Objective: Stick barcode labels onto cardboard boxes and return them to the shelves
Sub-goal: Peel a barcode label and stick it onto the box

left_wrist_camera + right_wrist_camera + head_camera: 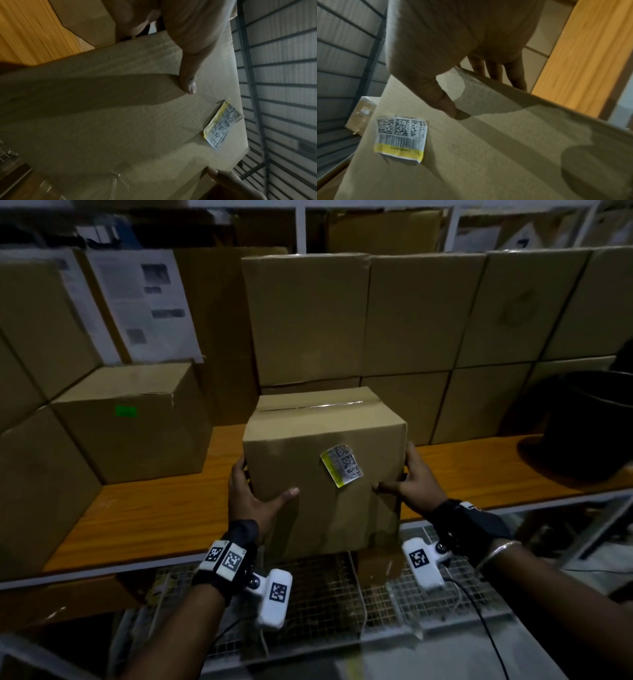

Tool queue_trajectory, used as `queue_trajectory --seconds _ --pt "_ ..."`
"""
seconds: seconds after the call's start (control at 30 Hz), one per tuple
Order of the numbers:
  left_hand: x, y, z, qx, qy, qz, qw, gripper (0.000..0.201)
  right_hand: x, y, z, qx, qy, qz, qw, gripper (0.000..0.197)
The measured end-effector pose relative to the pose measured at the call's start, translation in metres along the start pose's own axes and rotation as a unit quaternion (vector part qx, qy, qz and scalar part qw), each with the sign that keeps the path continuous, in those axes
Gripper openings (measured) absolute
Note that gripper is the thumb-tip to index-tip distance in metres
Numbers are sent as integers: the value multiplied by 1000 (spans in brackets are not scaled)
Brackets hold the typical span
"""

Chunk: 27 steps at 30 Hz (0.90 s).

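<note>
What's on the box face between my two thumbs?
In the head view, the barcode label sits on the cardboard box between the left hand thumb and the right hand thumb, nearer the right; otherwise bare cardboard.

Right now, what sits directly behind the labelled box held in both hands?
Behind the labelled box stands a stack of plain cardboard boxes on the wooden shelf. The stack's lowest part is covered by the held box.

Taped cardboard box (322, 474) at the wooden shelf's (154, 508) front edge — barcode label (341, 465) stuck askew on its front.
</note>
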State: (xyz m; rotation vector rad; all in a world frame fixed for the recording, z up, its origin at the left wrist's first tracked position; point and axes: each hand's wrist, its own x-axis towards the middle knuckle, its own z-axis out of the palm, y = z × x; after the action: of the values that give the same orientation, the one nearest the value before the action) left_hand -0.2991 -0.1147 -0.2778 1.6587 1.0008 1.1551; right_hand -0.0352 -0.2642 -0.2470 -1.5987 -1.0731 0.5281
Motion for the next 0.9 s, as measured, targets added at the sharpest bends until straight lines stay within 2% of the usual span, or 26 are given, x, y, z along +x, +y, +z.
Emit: queue_trajectory --seconds 0.27,0.47,0.67,0.83,0.9 --pt "-2 -4 44 36 10 -31 999 118 8 31 -24 -11 11 3 1000 89" --pt "1 0 69 89 11 -63 994 125 21 51 -35 -17 2 14 1000 82" --pt "6 7 80 127 23 -74 989 120 24 59 -42 -51 -8 3 999 85" --pt "7 19 85 132 29 -70 988 121 31 56 -44 -89 -4 -10 996 93" --pt "6 27 86 137 43 -55 988 131 34 50 -45 -106 10 -25 994 107"
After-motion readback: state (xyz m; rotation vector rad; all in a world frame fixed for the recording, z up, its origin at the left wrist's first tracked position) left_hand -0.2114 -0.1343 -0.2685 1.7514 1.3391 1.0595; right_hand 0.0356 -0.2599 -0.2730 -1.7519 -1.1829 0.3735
